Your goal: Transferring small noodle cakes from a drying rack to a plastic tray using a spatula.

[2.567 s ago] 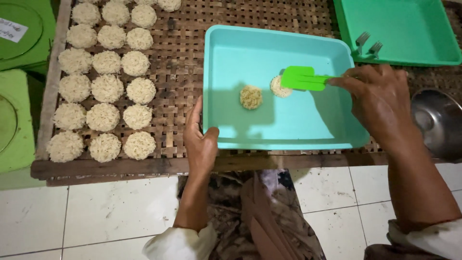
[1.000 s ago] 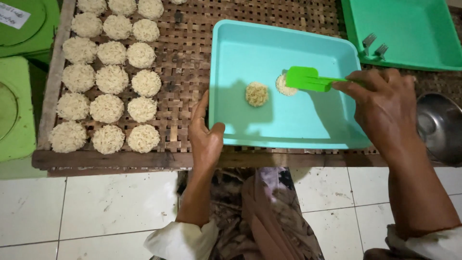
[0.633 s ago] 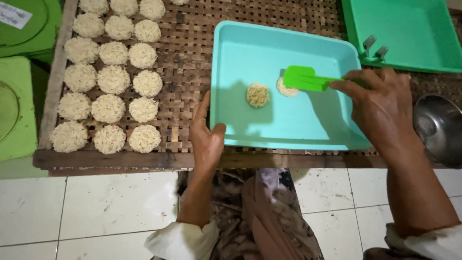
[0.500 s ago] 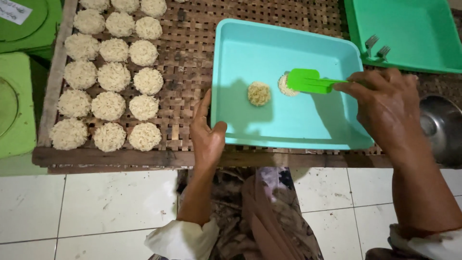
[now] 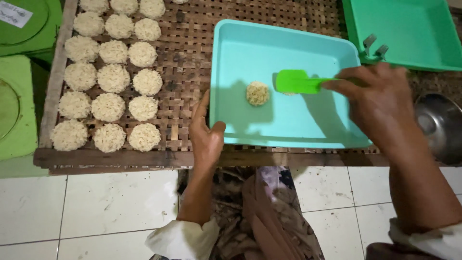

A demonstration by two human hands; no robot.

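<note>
Right hand (image 5: 380,103), right of centre, fingers clenched on the handle of a green spatula (image 5: 297,81), blade laid flat over a cake mostly hidden beneath; a second round noodle cake (image 5: 258,93) sits just left of it in the turquoise tray (image 5: 288,127). Cakes look light, dry, crumbly; best lifted from underneath, not pinched. Left hand (image 5: 206,137) grips the tray's near-left rim, thumb inside, forearm straight; more cakes (image 5: 113,79) rowed on the woven mat (image 5: 185,53), upper left.
</note>
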